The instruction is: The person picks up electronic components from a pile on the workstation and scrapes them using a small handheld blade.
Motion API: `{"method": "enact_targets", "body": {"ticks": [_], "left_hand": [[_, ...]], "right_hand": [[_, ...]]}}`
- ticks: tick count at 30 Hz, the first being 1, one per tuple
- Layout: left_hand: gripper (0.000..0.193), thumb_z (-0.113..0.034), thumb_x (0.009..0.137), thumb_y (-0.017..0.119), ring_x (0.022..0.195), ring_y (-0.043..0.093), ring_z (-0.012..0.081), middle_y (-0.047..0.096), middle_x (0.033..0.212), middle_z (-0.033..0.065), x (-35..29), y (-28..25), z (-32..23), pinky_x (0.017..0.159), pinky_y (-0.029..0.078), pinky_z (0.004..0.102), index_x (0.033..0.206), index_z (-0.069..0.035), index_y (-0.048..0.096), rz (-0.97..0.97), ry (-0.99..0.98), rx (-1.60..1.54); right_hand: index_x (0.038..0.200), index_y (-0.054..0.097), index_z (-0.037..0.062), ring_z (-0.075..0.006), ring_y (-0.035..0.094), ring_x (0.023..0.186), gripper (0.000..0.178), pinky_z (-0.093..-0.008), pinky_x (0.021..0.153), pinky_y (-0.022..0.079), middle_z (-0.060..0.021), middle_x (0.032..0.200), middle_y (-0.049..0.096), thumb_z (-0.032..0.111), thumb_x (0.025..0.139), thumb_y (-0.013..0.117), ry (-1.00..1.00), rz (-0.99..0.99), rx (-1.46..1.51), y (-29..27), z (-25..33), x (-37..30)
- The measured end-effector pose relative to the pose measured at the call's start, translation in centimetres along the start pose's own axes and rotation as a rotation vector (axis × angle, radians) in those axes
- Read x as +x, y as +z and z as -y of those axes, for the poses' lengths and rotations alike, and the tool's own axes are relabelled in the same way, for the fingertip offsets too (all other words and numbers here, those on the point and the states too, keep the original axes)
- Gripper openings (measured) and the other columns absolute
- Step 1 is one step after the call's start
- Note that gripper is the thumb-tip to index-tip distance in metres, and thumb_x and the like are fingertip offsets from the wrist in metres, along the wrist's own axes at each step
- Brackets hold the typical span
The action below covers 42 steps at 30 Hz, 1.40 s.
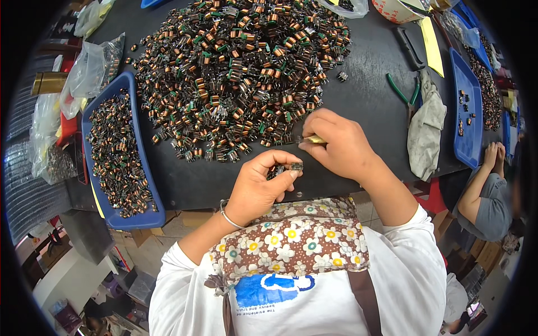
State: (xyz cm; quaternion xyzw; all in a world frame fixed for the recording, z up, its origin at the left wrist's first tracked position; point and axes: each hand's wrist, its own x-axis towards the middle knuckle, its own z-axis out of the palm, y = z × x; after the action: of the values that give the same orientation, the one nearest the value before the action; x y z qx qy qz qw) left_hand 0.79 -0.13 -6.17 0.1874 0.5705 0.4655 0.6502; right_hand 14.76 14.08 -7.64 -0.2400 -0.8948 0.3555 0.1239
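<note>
Between thumb and forefinger my left hand (261, 183) pinches a small coil component (297, 166), dark with metal pins. More small components (274, 171) show in the curl of its fingers. Just to the right and slightly farther away, my right hand (341, 144) is closed on a thin yellow object (316, 139), perhaps a tool handle. Its tip is too small and blurred to make out. Beyond both hands lies a large heap of copper-wound coil components (235, 78) with black and green parts, on the dark table (364, 106).
A blue tray (159, 215) full of coil components stands at the left, near plastic bags (89, 73). To the right lie green-handled pliers (404, 92), a grey cloth glove (427, 131) and a blue tray (468, 151) with a few parts. Another person's arms (482, 173) rest at the far right.
</note>
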Motion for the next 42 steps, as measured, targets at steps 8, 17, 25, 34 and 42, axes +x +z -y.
{"method": "enact_targets", "body": {"ticks": [8, 17, 25, 34, 42], "left_hand": [[0.015, -0.005, 0.087, 0.057, 0.065, 0.055, 0.0060, 0.060, 0.089, 0.0059, 0.3, -0.2, 0.1, 0.048, 0.043, 0.0164, 0.102, -0.002, 0.052, -0.002, 0.018, -0.022], [0.016, -0.003, 0.087, 0.057, 0.064, 0.055, 0.0064, 0.060, 0.089, 0.0075, 0.0, -0.3, 0.1, 0.047, 0.042, 0.0163, 0.102, -0.002, 0.052, -0.001, 0.016, -0.008], [0.016, -0.002, 0.086, 0.057, 0.065, 0.055, 0.0068, 0.060, 0.088, 0.0084, -0.3, -0.3, 0.0, 0.048, 0.043, 0.0169, 0.101, -0.002, 0.052, -0.020, 0.013, -0.001], [0.014, 0.000, 0.086, 0.056, 0.066, 0.056, 0.0072, 0.061, 0.092, 0.0091, -0.5, -0.5, 0.0, 0.050, 0.044, 0.0174, 0.100, -0.002, 0.052, -0.014, 0.053, 0.030], [0.015, 0.001, 0.086, 0.055, 0.066, 0.056, 0.0069, 0.062, 0.095, 0.0085, 0.0, -0.3, 0.2, 0.051, 0.045, 0.0176, 0.101, -0.001, 0.054, 0.016, 0.047, 0.034]], "right_hand": [[0.085, 0.063, 0.0012, -0.0159, 0.059, 0.068, 0.017, -0.0260, 0.060, 0.045, -0.0074, 0.079, 0.061, 0.000, 0.069, 0.068, 0.095, -0.023, 0.419, -0.2, 0.6, -1.5], [0.083, 0.065, 0.0006, -0.0168, 0.063, 0.069, 0.012, -0.0259, 0.059, 0.048, -0.0096, 0.079, 0.065, 0.001, 0.071, 0.069, 0.146, 0.120, 0.667, -0.3, 1.0, -1.6], [0.084, 0.059, 0.0074, -0.0259, 0.062, 0.071, 0.024, -0.0358, 0.059, 0.049, -0.0061, 0.079, 0.062, 0.016, 0.066, 0.074, -0.008, -0.143, -0.104, 2.3, 1.8, 0.5], [0.085, 0.059, 0.0081, -0.0271, 0.061, 0.071, 0.019, -0.0359, 0.060, 0.048, -0.0065, 0.081, 0.060, 0.009, 0.069, 0.069, 0.092, -0.139, -0.242, 0.1, 1.2, 0.3], [0.082, 0.062, 0.0044, -0.0250, 0.059, 0.067, 0.013, -0.0335, 0.057, 0.047, -0.0079, 0.076, 0.058, -0.001, 0.070, 0.064, -0.154, 0.089, 0.205, -1.4, 1.5, -2.1]]}}
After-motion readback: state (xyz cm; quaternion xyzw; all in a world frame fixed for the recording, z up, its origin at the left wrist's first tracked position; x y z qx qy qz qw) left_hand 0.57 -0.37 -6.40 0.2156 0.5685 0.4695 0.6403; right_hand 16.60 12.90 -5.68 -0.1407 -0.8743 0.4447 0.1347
